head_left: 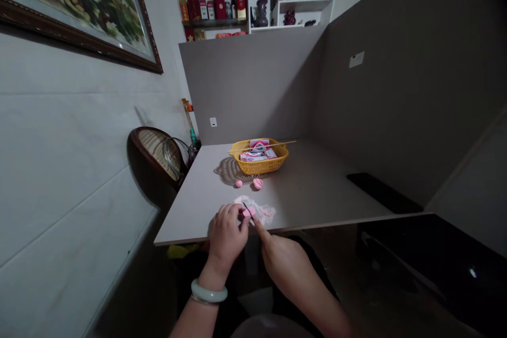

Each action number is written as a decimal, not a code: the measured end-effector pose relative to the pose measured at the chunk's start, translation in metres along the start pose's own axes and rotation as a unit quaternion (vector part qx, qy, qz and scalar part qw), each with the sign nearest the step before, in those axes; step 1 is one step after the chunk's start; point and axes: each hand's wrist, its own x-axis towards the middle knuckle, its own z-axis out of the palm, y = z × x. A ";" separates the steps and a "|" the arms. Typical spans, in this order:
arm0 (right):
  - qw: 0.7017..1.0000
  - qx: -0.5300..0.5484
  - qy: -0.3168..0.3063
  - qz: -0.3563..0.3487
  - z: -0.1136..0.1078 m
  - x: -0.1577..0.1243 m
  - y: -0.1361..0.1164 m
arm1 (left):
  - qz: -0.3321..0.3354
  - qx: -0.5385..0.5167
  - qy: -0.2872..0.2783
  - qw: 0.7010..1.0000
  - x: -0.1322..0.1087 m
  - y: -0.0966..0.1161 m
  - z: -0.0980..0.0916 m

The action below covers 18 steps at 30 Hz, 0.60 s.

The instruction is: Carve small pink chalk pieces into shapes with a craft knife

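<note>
A grey table [312, 190] stands before a grey partition [249, 90]. A yellow plastic basket [259, 165] of small boxes sits near the far edge, a wooden skewer [269, 145] across it, with a woven mat [228, 173] partly beneath. Two pink pieces [257, 184] lie just in front. A pink lump [249, 213] sits at the near edge, over crumpled white plastic [264, 212]. The left hand [225, 237], wearing a pale bangle [209, 291], has its fingers [232, 216] curled closed against the lump. The right hand [283, 264] extends its index finger [257, 227] to the lump; its other fingers cannot be made out. A thin dark implement [246, 207] stands at the lump.
</note>
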 end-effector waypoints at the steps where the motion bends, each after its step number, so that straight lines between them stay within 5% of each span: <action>1: 1.000 0.001 0.002 -0.004 0.001 -0.004 0.002 | 0.000 0.000 0.001 1.000 0.000 0.000 0.000; 6: 1.000 0.004 0.010 -0.002 0.003 -0.021 0.009 | 0.001 -0.005 0.000 1.000 0.000 -0.003 0.001; 13: 0.999 -0.003 0.042 -0.012 -0.003 0.009 0.005 | -0.003 -0.002 -0.001 1.000 0.003 -0.004 0.002; 18: 0.999 0.000 0.025 -0.027 0.006 -0.022 0.015 | 0.000 -0.007 -0.008 1.000 0.001 -0.006 0.002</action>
